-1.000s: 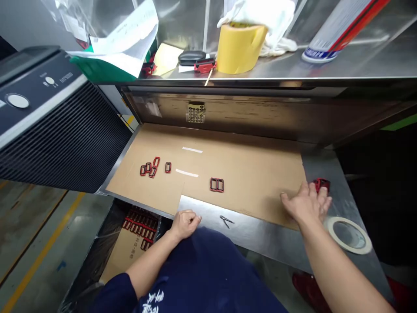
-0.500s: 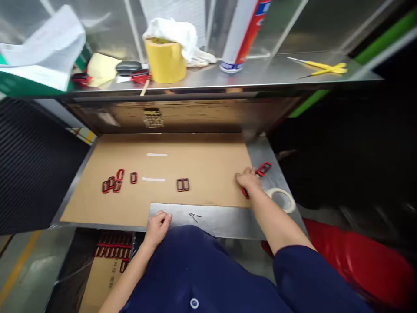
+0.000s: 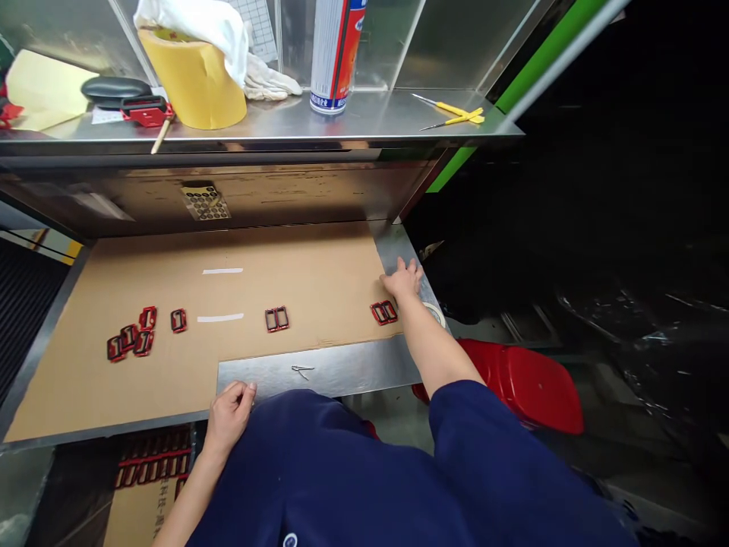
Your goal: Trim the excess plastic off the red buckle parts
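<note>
My right hand (image 3: 403,279) reaches to the bench's right side, fingers spread, nothing visible in them; what lies under the palm is hidden. Just below it, two red-and-black rectangular frames (image 3: 384,312) lie side by side on the cardboard sheet (image 3: 319,266). My left hand (image 3: 229,414) rests curled at the bench's front edge, with nothing seen in it. Another pair of frames (image 3: 276,319) lies mid-sheet. A single frame (image 3: 178,320) lies further left, beside a loose cluster of several frames (image 3: 132,334). A thin forked metal tool (image 3: 302,371) lies on the bare metal strip.
A tape roll (image 3: 435,313) is partly hidden behind my right forearm. On the shelf stand a yellow tape roll (image 3: 197,83) under white gloves, a spray can (image 3: 333,61) and yellow-handled tools (image 3: 456,114). A red stool (image 3: 524,384) is at right; more frames (image 3: 153,460) lie below the bench.
The view has swung right. My right hand has lifted off the frames and its fingers have spread. The frame seen beyond it on the metal no longer shows. My left hand stays at the front edge.
</note>
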`<state>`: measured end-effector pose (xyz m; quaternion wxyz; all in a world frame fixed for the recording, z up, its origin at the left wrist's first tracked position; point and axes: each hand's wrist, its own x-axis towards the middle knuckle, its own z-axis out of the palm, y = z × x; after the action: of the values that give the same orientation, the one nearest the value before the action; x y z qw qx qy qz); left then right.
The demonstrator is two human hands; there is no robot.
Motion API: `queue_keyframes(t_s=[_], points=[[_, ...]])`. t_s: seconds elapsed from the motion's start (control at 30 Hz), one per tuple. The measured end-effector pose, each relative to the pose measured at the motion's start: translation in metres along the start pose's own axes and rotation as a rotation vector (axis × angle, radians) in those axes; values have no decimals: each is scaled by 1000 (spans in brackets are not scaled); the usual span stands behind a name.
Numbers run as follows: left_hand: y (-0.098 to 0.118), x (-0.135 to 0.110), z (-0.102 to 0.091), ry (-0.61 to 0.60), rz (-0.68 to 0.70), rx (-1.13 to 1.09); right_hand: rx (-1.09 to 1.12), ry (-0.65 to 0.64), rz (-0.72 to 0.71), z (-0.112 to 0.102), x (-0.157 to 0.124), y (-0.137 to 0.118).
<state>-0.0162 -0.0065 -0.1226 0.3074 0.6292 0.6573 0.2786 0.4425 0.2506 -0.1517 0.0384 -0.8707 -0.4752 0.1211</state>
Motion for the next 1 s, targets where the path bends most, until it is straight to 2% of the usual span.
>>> queue_keyframes(t_s=[0.13,0.27,0.4,0.53,0.63,0.7,0.77,0.8,0.87,0.93,0.97,1.0], points=[[3,-5,1,8,-24,7,26,-98,54,-6,16,17],[5,-8,1,27,-52,9,50,-78,81,-11,12,20],[6,-13,-1,47,-74,23,115,-46,61,-24,2,17],[5,-18,-2,32,-79,51,290,-58,24,-47,-5,10],[4,-7,-6,-2,-200,-36,487,-20,-14,-66,-23,-6],[13,12,-7,5,-276,-223,633,7,-88,-70,-52,-21],[36,38,-3,-1,-344,-477,768,5,-210,-64,-99,-38],[52,51,2,-41,-377,-596,818,-4,-275,-57,-128,-47],[89,73,18,-186,-436,-789,885,-30,-427,-38,-186,-62],[124,86,40,-316,-452,-894,850,-25,-747,-21,-234,-69],[139,89,51,-349,-457,-917,800,-17,-834,-14,-251,-67],[151,90,61,-369,-467,-923,770,-13,-847,-10,-264,-62]])
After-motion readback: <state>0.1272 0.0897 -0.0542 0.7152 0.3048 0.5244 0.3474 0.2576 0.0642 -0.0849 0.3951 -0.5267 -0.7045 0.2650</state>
